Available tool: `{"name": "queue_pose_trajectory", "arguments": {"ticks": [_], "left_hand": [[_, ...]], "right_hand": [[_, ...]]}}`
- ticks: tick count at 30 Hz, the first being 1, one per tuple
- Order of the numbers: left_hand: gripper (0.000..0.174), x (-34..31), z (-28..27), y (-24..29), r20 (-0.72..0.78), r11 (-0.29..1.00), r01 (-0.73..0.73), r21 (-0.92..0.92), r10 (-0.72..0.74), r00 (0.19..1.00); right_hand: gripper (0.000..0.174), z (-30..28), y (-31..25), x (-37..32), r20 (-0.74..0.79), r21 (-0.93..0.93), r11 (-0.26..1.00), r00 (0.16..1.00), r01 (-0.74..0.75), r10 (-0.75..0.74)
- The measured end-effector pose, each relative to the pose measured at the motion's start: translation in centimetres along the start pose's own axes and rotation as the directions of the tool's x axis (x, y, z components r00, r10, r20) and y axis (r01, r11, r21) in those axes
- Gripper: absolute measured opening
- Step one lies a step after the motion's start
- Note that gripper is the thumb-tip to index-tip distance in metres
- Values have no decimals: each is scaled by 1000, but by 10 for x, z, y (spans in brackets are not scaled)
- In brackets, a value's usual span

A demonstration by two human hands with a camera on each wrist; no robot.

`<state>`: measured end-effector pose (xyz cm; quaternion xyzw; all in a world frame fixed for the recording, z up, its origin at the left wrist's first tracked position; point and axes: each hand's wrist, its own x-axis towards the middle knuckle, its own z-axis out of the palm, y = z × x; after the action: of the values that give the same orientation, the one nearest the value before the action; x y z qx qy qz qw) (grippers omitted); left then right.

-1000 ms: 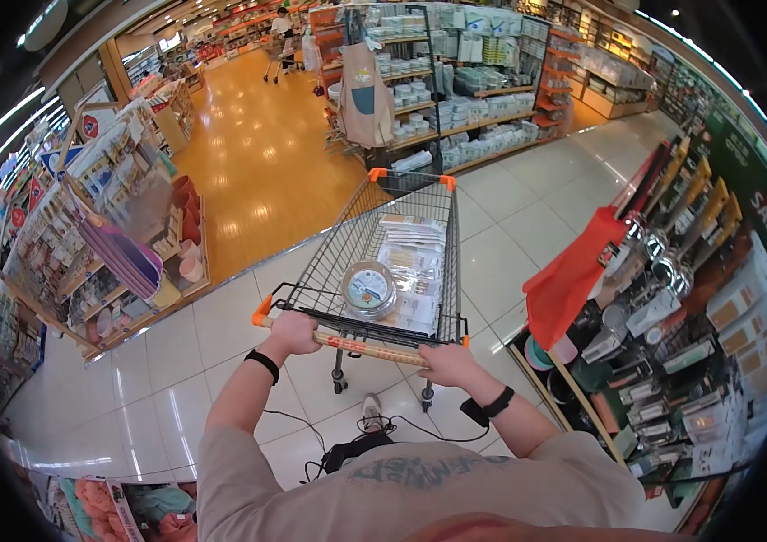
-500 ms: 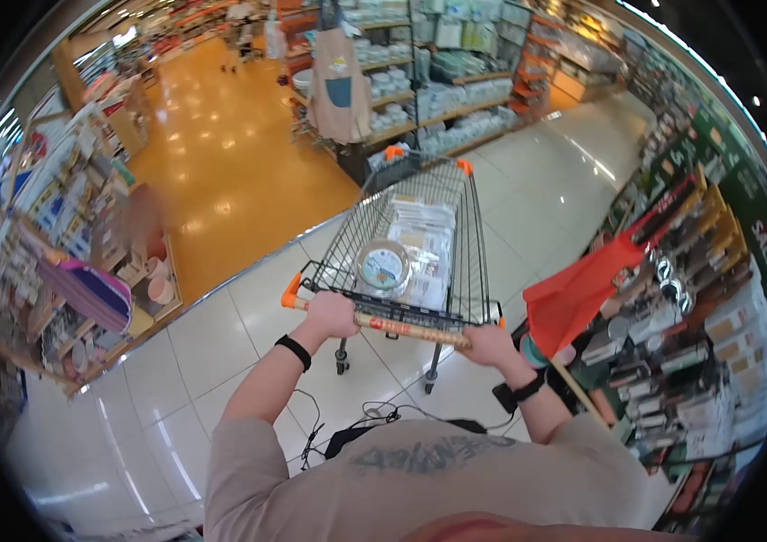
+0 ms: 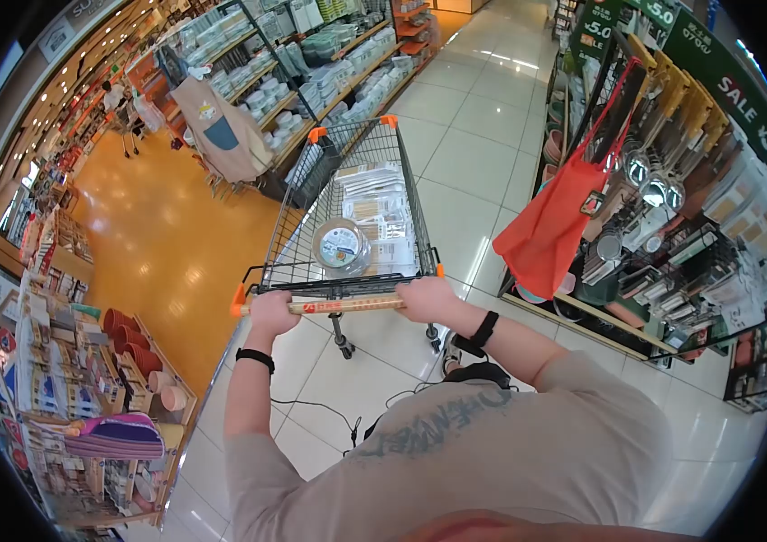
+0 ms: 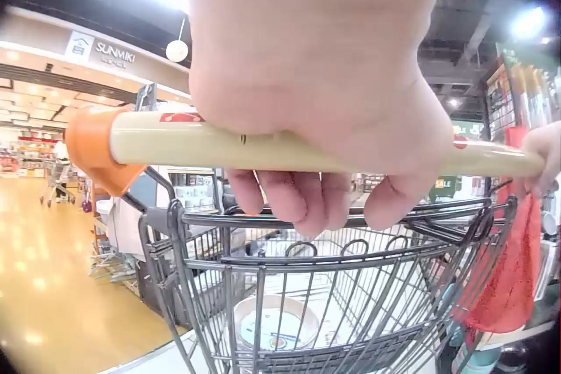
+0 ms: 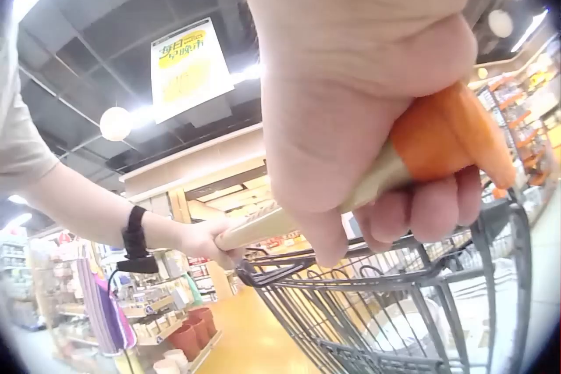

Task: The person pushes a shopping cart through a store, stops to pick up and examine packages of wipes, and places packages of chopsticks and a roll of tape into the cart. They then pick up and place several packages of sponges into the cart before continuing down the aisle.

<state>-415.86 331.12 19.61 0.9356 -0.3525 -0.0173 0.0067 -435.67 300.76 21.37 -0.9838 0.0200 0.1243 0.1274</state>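
Observation:
My left hand [image 3: 273,313] grips the pale handle [image 3: 347,305] of a shopping cart near its left end. Toward the right end, my right hand [image 3: 427,300] holds the same bar. In the left wrist view the left hand's fingers [image 4: 307,203] curl down around the bar. In the right wrist view the right hand [image 5: 333,85] wraps it beside an orange end cap [image 5: 443,133]. Inside the wire basket [image 3: 288,221] sits a round container [image 3: 340,246] with a clear lid and a label. Beside it and ahead of it lie several flat white packs [image 3: 376,217].
Shelves of bowls [image 3: 293,104] and a hanging beige apron [image 3: 213,131] stand ahead on the left. A red apron [image 3: 550,217] and a utensil rack [image 3: 663,181] flank the right. Left are plant pots [image 3: 135,343] on a display. A tiled aisle [image 3: 483,117] runs ahead.
The view has swung to the right, so the shelves and orange floor have shifted left. The cart now heads along the tiled aisle, nearer the bowl shelves. Both hands keep hold of the handle.

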Motion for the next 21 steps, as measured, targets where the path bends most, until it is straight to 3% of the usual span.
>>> {"name": "queue_pose_trajectory", "arguments": {"ticks": [4,5,9,15,18,21], "left_hand": [[21,49,18,-16,-153,999,-33,21,36,988],[25,58,6,-5,-94,999,21,36,-17,995],[40,98,11,1,-123,991,129,29,-125,985],[49,155,17,18,-264,997,73,-12,-73,962],[53,182,7,37,-156,991,108,-76,-119,981],[52,210,2,50,-197,996,82,-37,-88,976]], "right_hand": [[46,-14,29,31,-6,93,987,991,131,-131],[48,-20,36,37,-4,109,979,985,170,-170],[52,-35,72,68,24,138,952,960,273,-279],[51,-62,126,101,28,158,938,948,308,-316],[50,-66,154,114,0,137,947,957,289,-292],[46,-80,177,122,-78,135,955,963,265,-256]]}}
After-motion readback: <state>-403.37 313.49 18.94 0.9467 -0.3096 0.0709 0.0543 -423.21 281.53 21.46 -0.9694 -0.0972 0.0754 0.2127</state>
